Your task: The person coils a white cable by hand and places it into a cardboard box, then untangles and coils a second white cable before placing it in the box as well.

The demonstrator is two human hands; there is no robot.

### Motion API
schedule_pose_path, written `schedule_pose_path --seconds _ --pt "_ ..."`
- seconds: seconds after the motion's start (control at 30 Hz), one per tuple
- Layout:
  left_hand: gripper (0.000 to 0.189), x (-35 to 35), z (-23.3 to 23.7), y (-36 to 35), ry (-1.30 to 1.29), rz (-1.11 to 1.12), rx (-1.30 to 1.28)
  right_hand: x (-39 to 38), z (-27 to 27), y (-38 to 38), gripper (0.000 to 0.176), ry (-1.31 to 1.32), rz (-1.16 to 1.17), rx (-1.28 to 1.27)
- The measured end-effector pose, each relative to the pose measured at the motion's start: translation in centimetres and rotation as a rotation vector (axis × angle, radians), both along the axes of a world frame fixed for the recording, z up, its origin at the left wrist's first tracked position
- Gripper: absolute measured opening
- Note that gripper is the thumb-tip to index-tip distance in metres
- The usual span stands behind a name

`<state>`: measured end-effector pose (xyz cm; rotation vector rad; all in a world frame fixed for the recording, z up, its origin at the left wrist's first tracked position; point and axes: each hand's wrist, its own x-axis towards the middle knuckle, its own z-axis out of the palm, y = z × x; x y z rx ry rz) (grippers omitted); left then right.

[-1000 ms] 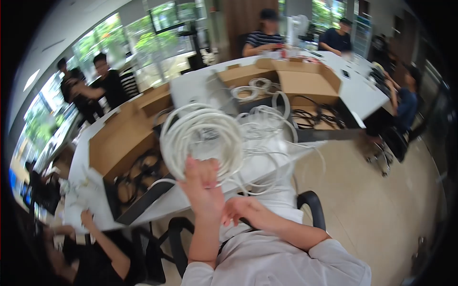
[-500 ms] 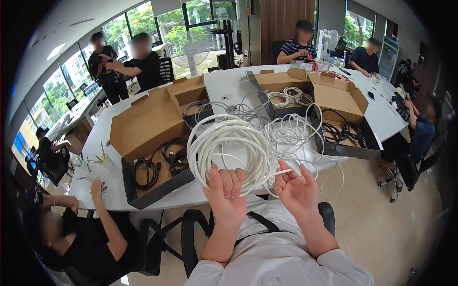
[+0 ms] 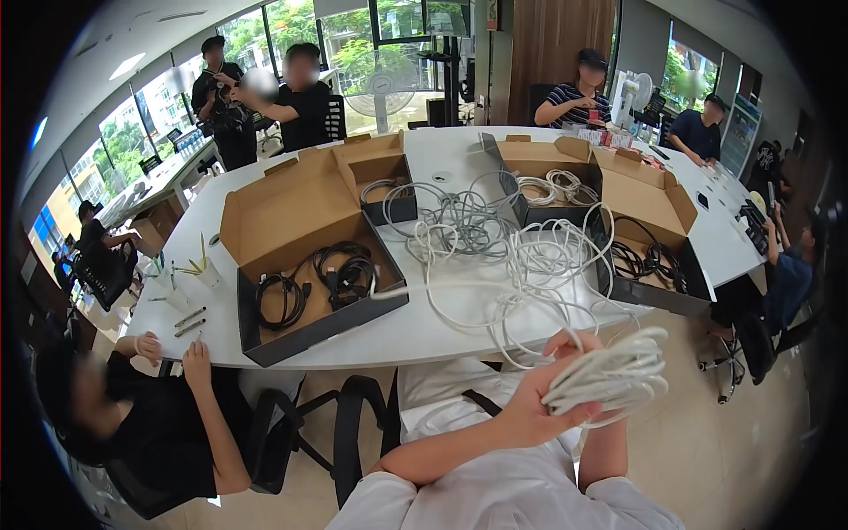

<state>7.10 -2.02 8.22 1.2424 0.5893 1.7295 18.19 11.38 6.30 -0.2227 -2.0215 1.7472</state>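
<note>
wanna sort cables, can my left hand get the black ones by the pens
Probably not: the left hand is holding the white coil. The black cables lie in an open box, seemingly near, with a white cable end over its corner.

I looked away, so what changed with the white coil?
The left hand still grips the coil but swung it from over the table down to the right, turned edge-on. The right hand moved behind it; whether it holds cable is unclear. The open boxes stayed put.
</note>
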Motion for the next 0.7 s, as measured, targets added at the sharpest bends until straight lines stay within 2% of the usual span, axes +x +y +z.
schedule_pose_path --seconds 0.03,0.1,0.17,0.23,0.33,0.43,0.53,0.57,0.67,0.7 --pt "0.041 0.3 -0.2 0.1 0.046 -0.016 -0.006 0.0 -0.2 0.5 0.039 -0.055 0.067 0.139" --pt "0.045 0.7 -1.5 0.8 0.175 -0.062 0.014 -1.5 -0.4 0.6 0.035 -0.025 0.231 0.201" --pt "0.042 1.2 -1.0 0.8 0.158 -0.079 0.051 -3.2 -0.9 0.0 0.030 -0.083 0.260 0.182" --pt "0.039 1.4 -0.5 0.7 0.167 -0.074 0.080 -5.1 -1.5 -1.2 0.025 -0.227 0.156 0.080" --pt "0.039 0.5 -0.8 0.5 0.249 -0.011 0.095 -7.4 -0.2 -2.6 0.026 -0.163 0.065 -0.255" --pt "0.040 -0.3 -0.4 0.2 0.119 -0.008 0.051 -9.3 -1.8 -1.8 0.035 -0.074 -0.132 -0.204" --pt "0.040 -1.7 -0.6 0.3 0.016 0.037 0.080 -11.7 -4.1 -0.1 0.039 0.031 -0.293 -0.044" --pt "0.039 -1.8 -0.1 0.2 -0.037 0.037 0.074 -12.0 -3.9 0.4 0.045 -0.069 -0.390 0.296" --pt "0.035 -2.3 -0.1 0.4 -0.154 0.006 0.068 -13.7 -3.7 0.3 0.050 -0.054 -0.523 1.003" --pt "0.033 -2.6 -0.4 0.6 -0.186 -0.007 0.067 -14.2 -2.6 -0.7 0.052 -0.132 -0.476 1.037"
